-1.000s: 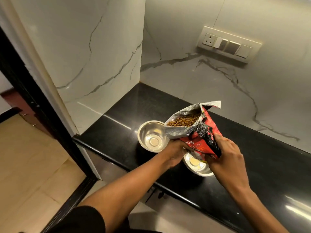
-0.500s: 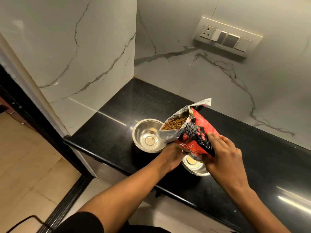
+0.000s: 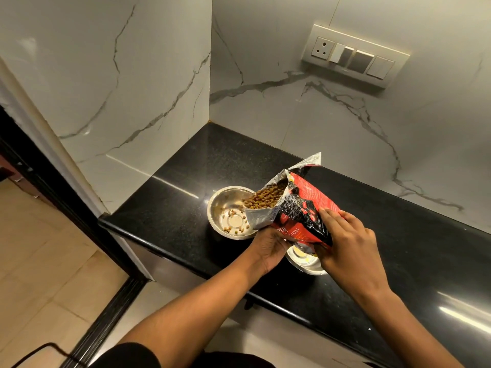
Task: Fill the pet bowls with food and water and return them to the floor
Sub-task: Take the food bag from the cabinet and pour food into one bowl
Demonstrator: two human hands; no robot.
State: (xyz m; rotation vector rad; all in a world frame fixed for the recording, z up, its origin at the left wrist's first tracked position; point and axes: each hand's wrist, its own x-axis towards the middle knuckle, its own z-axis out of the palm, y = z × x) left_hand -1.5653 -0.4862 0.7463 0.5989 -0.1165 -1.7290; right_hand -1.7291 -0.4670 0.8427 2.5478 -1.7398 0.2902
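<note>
A red and black pet food bag (image 3: 303,208) with a silver lining is tilted leftward over a steel bowl (image 3: 220,205) on the black counter. Brown kibble (image 3: 265,199) sits at the bag's open mouth, and a few pieces lie in the bowl's bottom. My left hand (image 3: 268,248) grips the bag from underneath. My right hand (image 3: 342,243) holds its right side and lower end. A second steel bowl (image 3: 305,264) stands near the counter's front edge, mostly hidden under the bag and my hands.
The black granite counter (image 3: 186,197) runs into a corner of white marble walls (image 3: 132,88). A switch and socket panel (image 3: 353,55) is on the back wall. Beige tiled floor (image 3: 34,248) lies at the left, beyond a dark door frame (image 3: 53,187).
The bag has tipped further toward the left bowl, and kibble now lies in the bowl, which held none before. Both hands keep their grip on the bag.
</note>
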